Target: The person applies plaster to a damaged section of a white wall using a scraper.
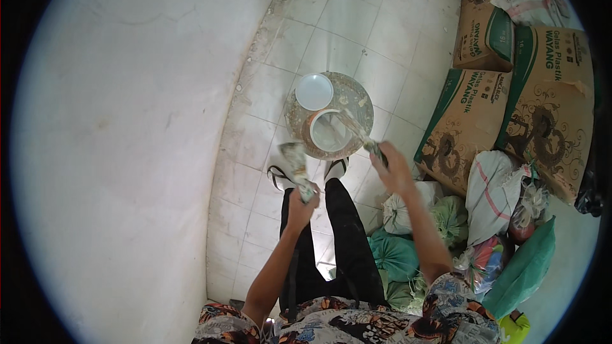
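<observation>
Two hands are busy: the left hand (301, 209) is closed round a smeared tool (293, 158), and the right hand (396, 169) is closed round a dark-handled tool (355, 125) angled toward the tub (312, 132); whether it touches the rim I cannot tell. The tub sits open on a round stool (359, 94), just beside a white lid (314, 92). Work looks under way: both tools appear coated, and pale paste (327, 134) remains in the tub, so some seems left to use. The stool top is blotched. Dusty tiles (398, 44) cover the floor, a pale wall (134, 134) rises left, boxes (465, 127) stand far right, and sacks (489, 199) lie near right.
</observation>
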